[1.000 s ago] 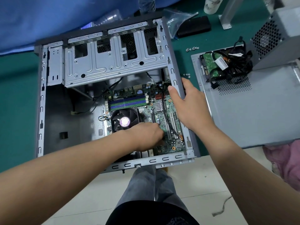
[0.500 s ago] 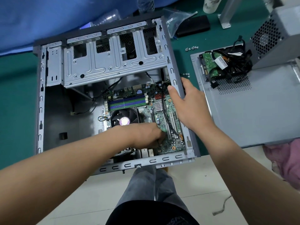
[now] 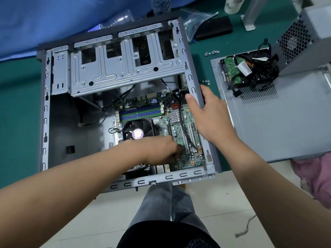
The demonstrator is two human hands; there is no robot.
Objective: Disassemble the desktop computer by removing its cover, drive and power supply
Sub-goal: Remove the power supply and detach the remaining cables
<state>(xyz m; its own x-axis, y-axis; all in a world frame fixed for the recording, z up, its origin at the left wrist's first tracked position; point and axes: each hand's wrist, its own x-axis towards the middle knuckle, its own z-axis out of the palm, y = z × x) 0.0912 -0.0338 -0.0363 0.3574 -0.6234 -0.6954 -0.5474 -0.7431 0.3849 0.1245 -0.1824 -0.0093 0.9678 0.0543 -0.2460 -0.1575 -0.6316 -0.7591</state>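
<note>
The open computer case (image 3: 44,111) lies flat on the green table, with its motherboard (image 3: 179,126) and fan (image 3: 137,133) exposed. My left hand (image 3: 159,151) reaches inside and its curled fingers touch the lower part of the board; what they hold is hidden. My right hand (image 3: 207,115) grips the case's right rim, thumb inside. To the right lies the removed side cover (image 3: 279,126). On it sit the hard drive (image 3: 232,70) with black cables and the grey power supply (image 3: 308,38).
Loose screws (image 3: 212,53) lie on the green mat between case and cover. A black box (image 3: 213,30), a plastic bag (image 3: 195,18) and bottles stand at the back. A blue cloth (image 3: 53,18) covers the far left. Pink fabric (image 3: 315,178) lies on the floor at right.
Both hands stay almost where they were. The left hand shifts slightly on the lower part of the motherboard.
</note>
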